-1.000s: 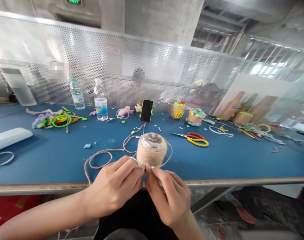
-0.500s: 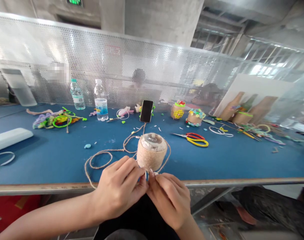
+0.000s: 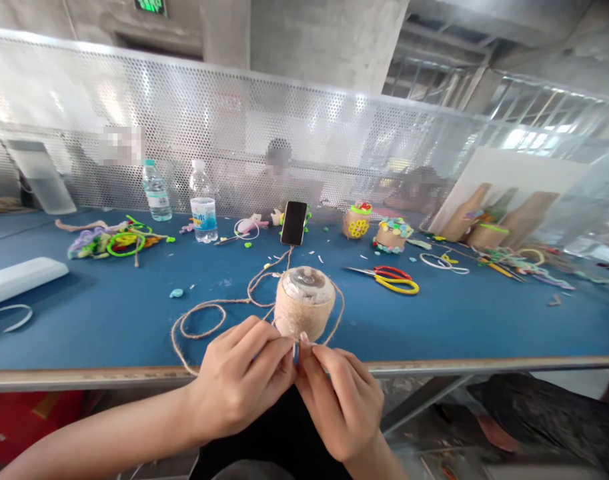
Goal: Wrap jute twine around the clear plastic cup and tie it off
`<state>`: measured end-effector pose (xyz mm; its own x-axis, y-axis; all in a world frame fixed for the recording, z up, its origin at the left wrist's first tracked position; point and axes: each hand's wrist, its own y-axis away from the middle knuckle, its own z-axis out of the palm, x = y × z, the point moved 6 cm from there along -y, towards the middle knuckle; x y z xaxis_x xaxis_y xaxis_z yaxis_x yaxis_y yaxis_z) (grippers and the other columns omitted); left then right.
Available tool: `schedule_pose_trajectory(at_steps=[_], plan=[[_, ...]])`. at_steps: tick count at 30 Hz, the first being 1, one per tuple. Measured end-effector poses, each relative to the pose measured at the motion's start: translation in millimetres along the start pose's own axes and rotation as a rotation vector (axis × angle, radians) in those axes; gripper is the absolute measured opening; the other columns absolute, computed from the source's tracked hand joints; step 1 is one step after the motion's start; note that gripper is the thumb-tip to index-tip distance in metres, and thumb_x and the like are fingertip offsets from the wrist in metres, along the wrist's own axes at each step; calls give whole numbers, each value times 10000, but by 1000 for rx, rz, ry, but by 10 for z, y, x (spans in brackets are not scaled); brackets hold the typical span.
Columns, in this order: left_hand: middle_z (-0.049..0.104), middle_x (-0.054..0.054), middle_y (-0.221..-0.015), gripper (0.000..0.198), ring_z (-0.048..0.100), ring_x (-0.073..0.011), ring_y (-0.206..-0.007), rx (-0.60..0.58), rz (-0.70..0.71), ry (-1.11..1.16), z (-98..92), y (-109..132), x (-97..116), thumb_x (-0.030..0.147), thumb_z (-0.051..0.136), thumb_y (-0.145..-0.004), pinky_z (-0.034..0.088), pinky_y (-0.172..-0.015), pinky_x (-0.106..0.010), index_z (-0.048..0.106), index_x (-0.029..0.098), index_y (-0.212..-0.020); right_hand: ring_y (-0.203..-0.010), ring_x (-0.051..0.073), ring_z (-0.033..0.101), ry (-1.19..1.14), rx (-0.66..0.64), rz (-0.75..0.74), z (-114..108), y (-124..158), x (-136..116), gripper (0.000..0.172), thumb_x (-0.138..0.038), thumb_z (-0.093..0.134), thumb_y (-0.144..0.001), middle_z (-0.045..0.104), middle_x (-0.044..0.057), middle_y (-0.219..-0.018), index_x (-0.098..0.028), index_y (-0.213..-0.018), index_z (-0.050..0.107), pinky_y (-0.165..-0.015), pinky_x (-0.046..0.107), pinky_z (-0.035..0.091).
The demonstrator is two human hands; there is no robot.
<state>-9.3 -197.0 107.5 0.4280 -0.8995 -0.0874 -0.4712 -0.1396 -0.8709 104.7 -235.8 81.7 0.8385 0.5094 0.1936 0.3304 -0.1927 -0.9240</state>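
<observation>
A squat jar (image 3: pixel 304 313) wrapped in tan twine stands near the table's front edge, its clear round end facing up. At its near lower side, my left hand (image 3: pixel 241 383) and my right hand (image 3: pixel 340 403) meet with fingertips almost touching. Each pinches with thumb and forefinger. A thin whitish sliver shows between the fingertips, too small to name. Loose twine (image 3: pixel 198 305) curls on the table to the left of the jar, and another loop of it bows out along the jar's right side.
Scissors (image 3: pixel 397 281) with red and yellow handles lie right of the jar. Behind it a phone (image 3: pixel 293 223) leans upright. Water bottles (image 3: pixel 203 210), decorated jars (image 3: pixel 357 222) and coloured pipe cleaners (image 3: pixel 124 241) line the back, before a perforated metal screen (image 3: pixel 324 133).
Hardly anything differs. My right fingertips have shifted slightly, and the whitish sliver shows a little differently between the hands. The jar stays in place.
</observation>
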Motion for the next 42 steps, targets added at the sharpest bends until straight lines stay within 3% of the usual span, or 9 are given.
schedule_pose_trajectory(at_steps=[4, 9, 17, 23, 27, 32, 35, 38, 42], plan=[[586, -36, -729, 122, 510, -140, -619, 45, -71, 29, -49, -45, -19, 6, 565, -849, 466, -571, -264, 621, 95, -912, -762, 198, 622, -19, 31, -56, -42, -3, -73, 176, 22, 511, -869, 653, 144, -819, -3, -879, 686, -624, 319, 549], [578, -35, -726, 105, 533, -131, -636, 69, -152, 98, -87, -89, -123, 23, 574, -835, 463, -573, -247, 633, 103, -869, -720, 158, 612, -21, 72, 13, -57, -36, -31, 135, 30, 611, -814, 629, 82, -771, -38, -913, 674, -605, 283, 562], [593, -51, -720, 134, 501, -140, -614, 52, -20, 84, -88, -48, -18, -22, 579, -820, 456, -560, -268, 618, 75, -904, -813, 177, 648, 29, 21, 31, -35, 2, -9, 213, -35, 563, -874, 653, 130, -915, -32, -1057, 673, -663, 290, 570], [566, -35, -707, 95, 517, -131, -610, 69, -96, 74, -136, -121, -94, 12, 582, -827, 462, -551, -251, 614, 97, -852, -791, 141, 650, -35, 17, 135, -127, 4, 21, 202, -40, 587, -863, 641, 76, -878, -101, -1034, 677, -682, 248, 565], [571, -25, -703, 119, 517, -133, -596, 70, -59, 55, -154, -130, -50, 12, 559, -838, 468, -538, -251, 599, 122, -863, -801, 149, 646, -13, 65, 201, -108, -4, 55, 195, -81, 654, -838, 633, 89, -936, -132, -1027, 657, -675, 253, 578], [597, -38, -696, 128, 510, -137, -583, 50, -1, 28, -142, -106, -21, -9, 566, -831, 455, -528, -261, 593, 107, -880, -801, 136, 631, -1, 21, 188, -90, 13, 28, 262, -31, 583, -864, 580, 80, -988, -171, -1067, 674, -665, 242, 566], [585, -37, -702, 121, 514, -132, -605, 71, -33, 9, -165, -122, -89, -12, 589, -825, 469, -563, -259, 604, 103, -863, -795, 116, 621, -169, -32, 302, -145, 3, 81, 211, -53, 513, -906, 519, 65, -981, -183, -977, 662, -652, 208, 557], [572, -28, -709, 126, 517, -125, -620, 71, -73, 27, -181, -140, -130, -5, 586, -835, 477, -579, -250, 613, 110, -877, -813, 115, 627, -350, -196, 371, -106, -34, 98, 159, -132, 486, -942, 480, 69, -1038, -197, -923, 630, -683, 222, 572], [586, -33, -700, 116, 514, -130, -599, 60, -18, 7, -184, -133, -62, 6, 580, -841, 470, -548, -255, 604, 108, -891, -814, 163, 643, -278, -200, 362, -73, -106, 99, 67, -227, 569, -920, 509, 93, -1046, -173, -901, 602, -681, 287, 593]])
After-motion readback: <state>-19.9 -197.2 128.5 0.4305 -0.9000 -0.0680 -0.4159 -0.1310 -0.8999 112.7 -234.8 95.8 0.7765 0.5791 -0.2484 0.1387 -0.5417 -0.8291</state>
